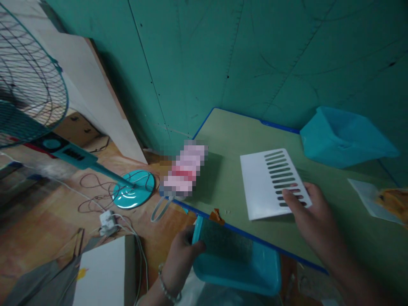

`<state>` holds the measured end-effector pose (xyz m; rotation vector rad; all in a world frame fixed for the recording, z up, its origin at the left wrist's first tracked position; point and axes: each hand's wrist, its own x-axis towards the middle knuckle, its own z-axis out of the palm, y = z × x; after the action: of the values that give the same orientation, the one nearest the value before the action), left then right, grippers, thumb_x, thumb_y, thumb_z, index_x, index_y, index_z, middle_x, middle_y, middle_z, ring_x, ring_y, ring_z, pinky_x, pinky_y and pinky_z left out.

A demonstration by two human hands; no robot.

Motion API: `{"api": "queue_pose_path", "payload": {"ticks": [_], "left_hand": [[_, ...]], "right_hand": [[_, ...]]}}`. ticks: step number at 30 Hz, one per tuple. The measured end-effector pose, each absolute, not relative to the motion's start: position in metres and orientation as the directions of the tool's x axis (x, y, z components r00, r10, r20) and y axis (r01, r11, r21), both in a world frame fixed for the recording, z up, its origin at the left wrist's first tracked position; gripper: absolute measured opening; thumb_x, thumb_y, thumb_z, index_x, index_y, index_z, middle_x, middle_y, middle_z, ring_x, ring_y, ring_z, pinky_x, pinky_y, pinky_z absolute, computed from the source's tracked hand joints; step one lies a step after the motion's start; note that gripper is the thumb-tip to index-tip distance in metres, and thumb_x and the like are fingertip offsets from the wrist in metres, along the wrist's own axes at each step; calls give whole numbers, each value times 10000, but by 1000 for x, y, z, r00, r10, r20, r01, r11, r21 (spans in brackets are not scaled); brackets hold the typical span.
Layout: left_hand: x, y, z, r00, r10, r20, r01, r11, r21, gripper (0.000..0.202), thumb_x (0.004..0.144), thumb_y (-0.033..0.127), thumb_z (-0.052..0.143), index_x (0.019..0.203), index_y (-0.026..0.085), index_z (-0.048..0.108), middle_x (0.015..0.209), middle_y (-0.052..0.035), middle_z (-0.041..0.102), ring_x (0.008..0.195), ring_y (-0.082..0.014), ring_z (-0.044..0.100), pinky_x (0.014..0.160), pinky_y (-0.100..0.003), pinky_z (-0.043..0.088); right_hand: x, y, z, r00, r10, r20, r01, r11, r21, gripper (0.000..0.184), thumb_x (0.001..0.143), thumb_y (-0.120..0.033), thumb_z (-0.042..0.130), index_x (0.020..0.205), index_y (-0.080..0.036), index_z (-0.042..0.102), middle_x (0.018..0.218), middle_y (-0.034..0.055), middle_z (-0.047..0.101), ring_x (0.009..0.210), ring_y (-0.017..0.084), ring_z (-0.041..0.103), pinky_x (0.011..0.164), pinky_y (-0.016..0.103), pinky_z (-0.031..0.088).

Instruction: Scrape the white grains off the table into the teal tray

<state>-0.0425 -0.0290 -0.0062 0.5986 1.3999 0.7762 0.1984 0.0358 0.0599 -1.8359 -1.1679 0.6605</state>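
My left hand [186, 255], with a beaded bracelet at the wrist, grips the left rim of a blue plastic tray [236, 272] just below the table's front edge. My right hand [309, 208] holds a white slotted sheet [256, 187] by its lower right corner, thumb on top, over the green tabletop [229, 131]. A row of long dark slots runs down the sheet's right part. Whether the sheet touches the table is hard to tell. Near the table's front edge lies a small orange-brown scrap [217, 216].
A blue open bag-like container [344, 136] stands at the table's back right. A clear sheet [369, 197] and an orange-brown item [395, 202] lie at the right. A blurred pink object [185, 170] is at the left edge. Left, a fan [73, 153] and cables [108, 221] occupy the floor.
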Motion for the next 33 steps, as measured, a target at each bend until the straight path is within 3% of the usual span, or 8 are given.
{"api": "queue_pose_path", "payload": {"ticks": [7,13,18,26,33], "left_hand": [[-43,-29,-3,32,777,-629,-136,627,767,258,487,154,557,726,135,652,647,-12,659,639,-209,573,599,-294,437],[-44,-29,-10,38,784,-619,-81,620,780,266,501,167,550,742,132,656,670,-21,659,670,-224,580,642,-312,440],[-43,-29,-10,64,768,-637,-115,639,760,262,500,155,537,742,134,638,667,-17,659,680,-227,588,647,-315,449],[-41,-31,-6,61,744,-666,-130,667,733,264,505,140,541,749,140,642,685,-16,672,716,-238,607,656,-314,462],[-39,-30,-7,74,706,-705,-162,706,690,260,491,133,555,736,142,642,686,-17,662,692,-228,595,670,-322,457]], "right_hand": [[189,33,69,436,900,-3,362,-179,-915,308,650,-489,645,810,-255,525,688,24,640,591,211,625,523,349,518],[154,40,69,283,959,20,294,-67,-953,251,725,-441,601,839,-238,505,703,14,654,576,185,630,484,308,518],[146,42,57,192,981,-37,313,-97,-945,276,757,-455,569,897,-228,494,756,26,678,609,180,645,511,299,530],[185,38,57,351,935,-53,409,-204,-889,332,682,-496,622,850,-225,527,697,37,682,572,209,650,486,330,531],[215,39,71,482,873,-72,367,-276,-889,317,594,-530,672,791,-305,568,729,59,684,622,254,644,541,407,522]]}}
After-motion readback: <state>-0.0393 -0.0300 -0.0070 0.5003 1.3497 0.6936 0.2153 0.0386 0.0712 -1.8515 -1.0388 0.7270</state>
